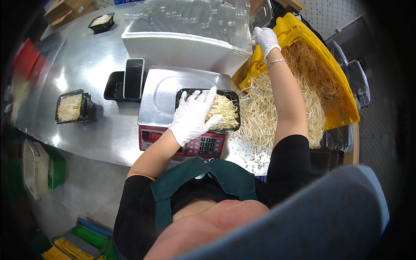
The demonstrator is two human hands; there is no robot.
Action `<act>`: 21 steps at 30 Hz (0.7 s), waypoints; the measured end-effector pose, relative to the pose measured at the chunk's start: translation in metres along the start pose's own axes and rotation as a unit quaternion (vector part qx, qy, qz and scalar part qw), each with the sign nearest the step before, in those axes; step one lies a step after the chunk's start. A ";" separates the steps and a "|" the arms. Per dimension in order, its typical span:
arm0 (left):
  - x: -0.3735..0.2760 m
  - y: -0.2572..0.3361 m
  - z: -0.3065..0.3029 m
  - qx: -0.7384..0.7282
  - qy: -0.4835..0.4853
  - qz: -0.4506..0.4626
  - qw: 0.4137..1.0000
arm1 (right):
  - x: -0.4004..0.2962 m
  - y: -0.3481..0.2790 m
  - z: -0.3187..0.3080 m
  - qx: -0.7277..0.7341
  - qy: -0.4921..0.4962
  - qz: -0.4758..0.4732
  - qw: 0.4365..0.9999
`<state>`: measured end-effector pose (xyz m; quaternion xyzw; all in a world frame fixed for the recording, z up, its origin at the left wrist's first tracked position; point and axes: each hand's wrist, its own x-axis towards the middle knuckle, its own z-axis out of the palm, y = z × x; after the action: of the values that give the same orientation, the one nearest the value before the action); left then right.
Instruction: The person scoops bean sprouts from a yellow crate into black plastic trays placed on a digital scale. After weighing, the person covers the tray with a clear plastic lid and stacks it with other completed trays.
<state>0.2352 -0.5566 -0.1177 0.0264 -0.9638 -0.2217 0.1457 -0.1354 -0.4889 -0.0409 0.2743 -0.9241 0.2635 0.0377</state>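
My left hand [195,115], in a white glove, lies with fingers spread on bean sprouts [224,112] in a black plastic tray [236,123]. That tray sits on the steel pan [159,104] of a digital scale [204,144] with a lit red display. At the upper right, my gloved right hand [266,40] reaches to the right end of a white foam box [169,48] filled with stacked clear plastic lids [188,18]. Its fingertips are beside the lids, and whether they pinch one is unclear. A loose heap of bean sprouts [260,113] lies right of the scale.
A yellow plastic crate [346,107] lies tipped behind the heap, with brownish sprout roots [308,71] inside. On the steel table [78,58], a phone [133,78] leans across a black tray [113,86]. Filled trays stand left [70,107] and far back [101,21].
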 end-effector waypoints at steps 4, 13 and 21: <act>0.000 -0.001 -0.004 -0.005 0.008 -0.006 1.000 | -0.039 -0.065 -0.053 -0.002 0.128 0.020 0.992; -0.028 0.001 -0.037 -0.079 0.219 0.058 0.971 | -0.185 -0.059 -0.135 0.315 0.114 -0.273 0.902; -0.039 0.041 -0.066 -0.411 -0.120 0.012 0.903 | -0.275 -0.058 -0.067 0.035 -0.179 -0.526 0.831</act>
<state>0.2927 -0.5429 -0.0533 -0.0746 -0.7973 -0.5982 0.0292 0.1226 -0.3623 -0.0156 0.7620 -0.6212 0.1828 -0.0048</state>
